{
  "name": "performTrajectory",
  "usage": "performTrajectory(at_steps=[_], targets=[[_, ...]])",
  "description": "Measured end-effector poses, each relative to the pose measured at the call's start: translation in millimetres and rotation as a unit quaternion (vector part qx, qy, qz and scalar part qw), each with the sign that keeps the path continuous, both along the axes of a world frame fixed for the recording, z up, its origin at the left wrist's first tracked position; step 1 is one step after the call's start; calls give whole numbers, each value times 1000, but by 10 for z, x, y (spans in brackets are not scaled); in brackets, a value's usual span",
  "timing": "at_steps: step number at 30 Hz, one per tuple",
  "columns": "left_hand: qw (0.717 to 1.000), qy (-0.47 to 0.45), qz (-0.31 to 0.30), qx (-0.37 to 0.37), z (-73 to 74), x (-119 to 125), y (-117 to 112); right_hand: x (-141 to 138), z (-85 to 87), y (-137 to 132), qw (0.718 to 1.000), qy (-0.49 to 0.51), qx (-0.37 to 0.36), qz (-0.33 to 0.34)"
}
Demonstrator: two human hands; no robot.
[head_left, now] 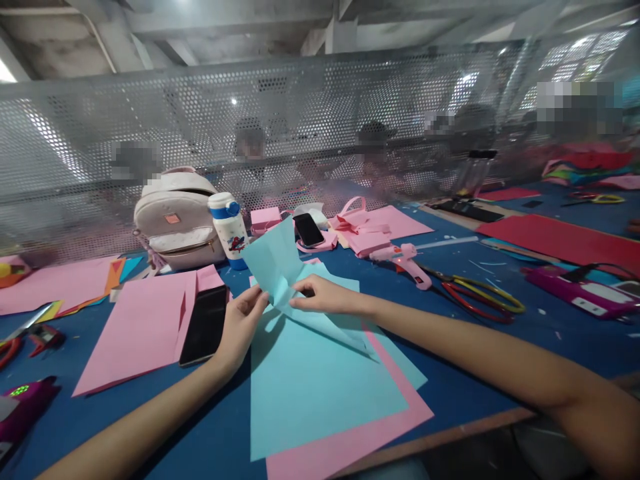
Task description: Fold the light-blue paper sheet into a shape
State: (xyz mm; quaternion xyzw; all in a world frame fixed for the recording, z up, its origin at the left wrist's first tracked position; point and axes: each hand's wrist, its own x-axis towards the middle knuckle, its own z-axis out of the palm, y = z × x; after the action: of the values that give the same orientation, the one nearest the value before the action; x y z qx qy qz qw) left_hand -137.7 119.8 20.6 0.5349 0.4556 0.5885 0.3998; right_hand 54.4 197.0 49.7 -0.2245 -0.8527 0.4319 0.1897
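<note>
Between my two hands is a light blue paper sheet [274,250], creased and curled upward. The fingers of my left hand [245,313] pinch its left edge. My right hand [320,295] grips the same sheet a little to the right, with thumb and index finger closed on it. Beneath it lie more flat light blue paper [320,393] and a pink sheet [350,443] that sticks out at the front and right. A black phone [204,325] rests beside my left wrist on folded pink paper [135,327].
A pink glue gun [406,261] and scissors with red and yellow handles [480,297] lie to the right. Behind stand a white bottle [229,230] and a pale backpack [177,220]. A perforated metal screen [320,113] crosses the blue table [210,413], with people beyond it.
</note>
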Motion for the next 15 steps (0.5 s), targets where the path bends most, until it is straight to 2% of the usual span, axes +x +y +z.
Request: performTrajectory(at_steps=[6,11,15], targets=[[999,-42,-27,-22,-9,22,-10,18,33,67,998,47,-32,-20],[998,-42,-29,-33,-18,32,-32,29,50,88,996,67,-61,4],[998,-55,-32,-29,-52,18,-24,43,41,104,996,73,-55,16]])
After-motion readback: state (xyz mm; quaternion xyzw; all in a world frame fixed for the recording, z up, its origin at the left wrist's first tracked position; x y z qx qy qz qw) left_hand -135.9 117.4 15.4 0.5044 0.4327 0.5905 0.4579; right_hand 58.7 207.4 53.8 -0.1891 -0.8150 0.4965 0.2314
